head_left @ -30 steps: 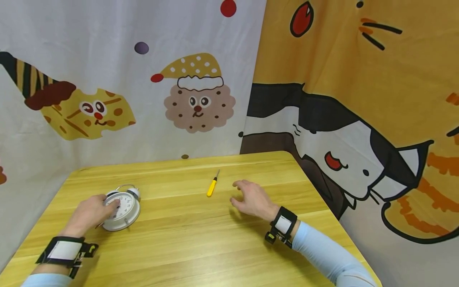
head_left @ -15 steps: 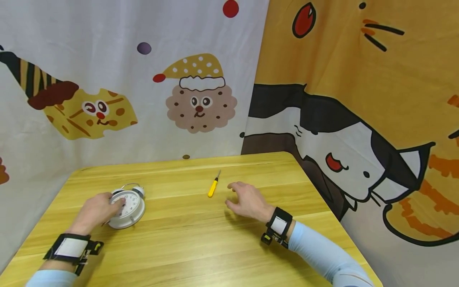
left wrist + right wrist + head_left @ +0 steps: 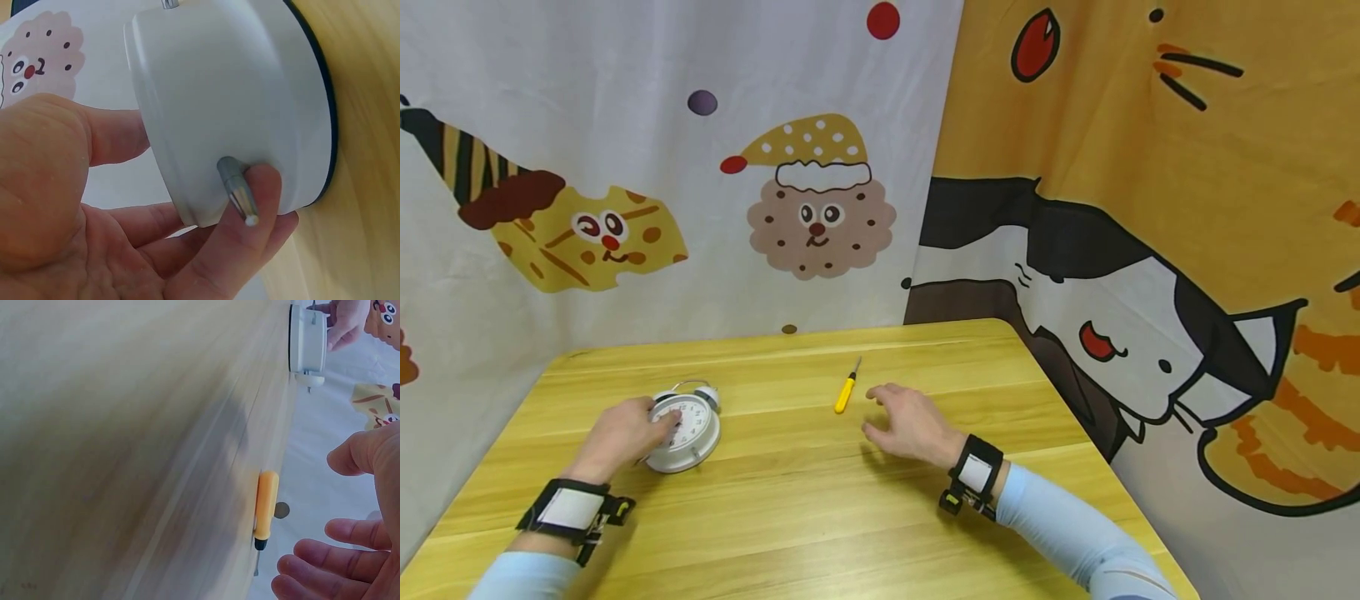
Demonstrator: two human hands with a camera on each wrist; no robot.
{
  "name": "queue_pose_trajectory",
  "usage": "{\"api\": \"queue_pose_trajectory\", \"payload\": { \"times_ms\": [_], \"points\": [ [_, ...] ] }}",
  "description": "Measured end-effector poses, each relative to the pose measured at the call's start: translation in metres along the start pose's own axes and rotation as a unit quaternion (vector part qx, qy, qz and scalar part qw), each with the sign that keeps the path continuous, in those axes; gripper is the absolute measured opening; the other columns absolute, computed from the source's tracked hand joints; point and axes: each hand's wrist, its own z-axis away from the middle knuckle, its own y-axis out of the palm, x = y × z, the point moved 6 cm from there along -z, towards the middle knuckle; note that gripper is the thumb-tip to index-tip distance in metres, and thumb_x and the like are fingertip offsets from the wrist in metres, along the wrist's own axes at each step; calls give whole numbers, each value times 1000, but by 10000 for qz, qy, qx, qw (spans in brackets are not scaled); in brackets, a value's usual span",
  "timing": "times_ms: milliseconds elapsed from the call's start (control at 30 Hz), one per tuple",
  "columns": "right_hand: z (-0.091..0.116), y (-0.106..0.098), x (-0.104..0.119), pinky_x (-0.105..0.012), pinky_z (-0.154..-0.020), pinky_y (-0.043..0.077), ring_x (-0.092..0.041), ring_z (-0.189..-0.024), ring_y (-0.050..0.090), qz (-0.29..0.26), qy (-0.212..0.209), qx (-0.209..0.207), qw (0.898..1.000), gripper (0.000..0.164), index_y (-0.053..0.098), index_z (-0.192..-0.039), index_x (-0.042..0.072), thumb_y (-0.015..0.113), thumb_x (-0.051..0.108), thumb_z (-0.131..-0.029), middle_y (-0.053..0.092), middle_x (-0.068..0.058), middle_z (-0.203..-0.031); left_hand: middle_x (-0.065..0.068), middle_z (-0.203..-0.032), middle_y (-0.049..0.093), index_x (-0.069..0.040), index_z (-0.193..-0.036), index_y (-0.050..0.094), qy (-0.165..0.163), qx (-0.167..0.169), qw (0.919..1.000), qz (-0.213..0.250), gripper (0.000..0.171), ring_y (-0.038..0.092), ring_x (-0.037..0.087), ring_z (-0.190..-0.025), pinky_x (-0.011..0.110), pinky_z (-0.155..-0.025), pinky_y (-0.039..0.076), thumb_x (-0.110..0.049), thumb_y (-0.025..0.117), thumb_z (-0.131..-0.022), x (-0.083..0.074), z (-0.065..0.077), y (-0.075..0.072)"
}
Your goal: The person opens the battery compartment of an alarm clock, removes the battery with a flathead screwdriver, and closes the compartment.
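Observation:
A white twin-bell alarm clock lies on its back on the table, dial facing up, toward the left side. My left hand grips it from the left, thumb over the dial's edge. In the left wrist view the fingers curl along the clock's white side, next to a small metal foot. My right hand hovers over the table with fingers parted, holding nothing. Just left of it lies a screwdriver with a yellow handle, its metal tip pointing away from me.
The wooden table has a rounded far right corner. Printed curtains with cartoon figures hang right behind it and along its right side.
My left hand has slid the alarm clock to the right and slightly away from me. The right hand has drifted a little left, closer to the screwdriver, which stays in place.

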Motion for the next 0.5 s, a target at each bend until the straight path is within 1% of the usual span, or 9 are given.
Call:
{"api": "queue_pose_trajectory", "payload": {
  "times_ms": [67, 200, 267, 433, 500],
  "points": [
    [0, 0, 2, -31, -79, 63, -20, -96, 80, -9, -55, 9, 10000, 52, 70, -141, 8, 79, 42, -102, 82, -14, -126, 49, -132, 65, 27, -141, 55, 32, -36, 10000, -14, 77, 69, 47, -103, 59, -84, 61, -45, 59, -113, -3, -1, 1],
    [0, 2, 4, -28, -77, 62, -19, -93, 79, 13, -104, 79, 9999, 52, 70, -140, 7, 79, 41, -102, 82, -13, -124, 41, -117, 71, 25, -135, 59, 72, -64, 9999, 32, 72, 67, 40, -95, 47, -74, 58, -43, 60, -112, -11, -3, 3],
    [0, 4, 4, -29, -79, 63, -20, -95, 80, 7, -90, 119, 9999, 52, 70, -141, 7, 79, 41, -102, 82, -13, -125, 38, -113, 71, 25, -135, 59, 93, -39, 9999, 74, 72, 66, 38, -92, 42, -71, 56, -43, 60, -112, -15, -4, 5],
    [-1, 8, 6, -32, -85, 65, -20, -102, 80, 1, -87, 176, 9998, 53, 70, -142, 9, 79, 43, -103, 81, -11, -129, 37, -113, 72, 25, -135, 59, 95, -53, 9999, 87, 71, 66, 37, -92, 37, -69, 53, -42, 61, -112, -23, -6, 7],
    [-2, 10, 8, -31, -84, 65, -19, -101, 80, 17, -137, 202, 9997, 54, 70, -143, 9, 78, 44, -103, 81, -11, -130, 36, -112, 72, 24, -134, 60, 102, -64, 9999, 100, 71, 65, 36, -91, 37, -68, 52, -43, 61, -111, -26, -7, 8]
  ]
}}
